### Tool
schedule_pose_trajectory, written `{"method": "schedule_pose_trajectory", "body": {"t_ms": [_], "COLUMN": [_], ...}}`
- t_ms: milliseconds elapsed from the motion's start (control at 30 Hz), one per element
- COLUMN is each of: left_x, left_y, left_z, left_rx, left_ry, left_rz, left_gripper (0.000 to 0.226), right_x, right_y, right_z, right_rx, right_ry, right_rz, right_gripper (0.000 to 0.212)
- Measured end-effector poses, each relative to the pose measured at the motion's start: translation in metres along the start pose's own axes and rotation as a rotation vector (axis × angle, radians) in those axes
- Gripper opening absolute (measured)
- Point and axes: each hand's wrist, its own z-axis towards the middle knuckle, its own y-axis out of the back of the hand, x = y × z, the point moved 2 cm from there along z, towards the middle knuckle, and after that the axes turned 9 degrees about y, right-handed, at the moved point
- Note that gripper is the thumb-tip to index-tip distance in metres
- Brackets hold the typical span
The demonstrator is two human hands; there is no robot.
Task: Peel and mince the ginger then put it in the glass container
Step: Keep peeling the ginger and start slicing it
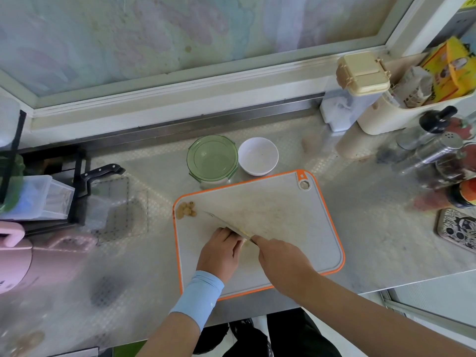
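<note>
I am gripping the knife (228, 226) in my right hand (283, 261), its blade slanting across the cutting board (283, 207). My left hand (222, 251) is curling its fingers over the ginger (246, 242), mostly hidden, beside the blade. The green-lidded glass container (212, 158) is sitting on the counter (360, 228) just behind the board, beside a white bowl (258, 155).

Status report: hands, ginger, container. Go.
Left hand holds ginger on cutting board, mostly hidden. Right hand grips knife, blade against it. Glass container behind board, green lid on.
</note>
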Motion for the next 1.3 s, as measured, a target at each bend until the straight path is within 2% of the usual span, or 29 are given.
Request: {"method": "schedule_pose_trajectory", "body": {"t_ms": [433, 900, 1200, 1300], "left_x": [-0.003, -0.002, -0.002, -0.002], "left_y": [0.004, 0.003, 0.0, -0.001], "left_z": [0.003, 0.002, -0.002, -0.004], "left_rx": [0.034, 0.036, 0.017, 0.009], "left_ry": [0.077, 0.12, 0.105, 0.04], "left_rz": [-0.051, -0.074, -0.056, -0.015], "left_gripper": [0.018, 0.018, 0.005, 0.018], "right_x": [-0.005, -0.016, -0.008, -0.008], "right_y": [-0.002, -0.001, -0.007, -0.009], "right_z": [-0.002, -0.006, 0.03, 0.03], "right_rx": [0.005, -0.016, -0.012, -0.02], "right_ry": [0.011, 0.034, 0.007, 0.008], "right_rz": [-0.036, 0.053, 0.057, 0.057], "right_gripper": [0.048, 0.041, 0.028, 0.02]}}
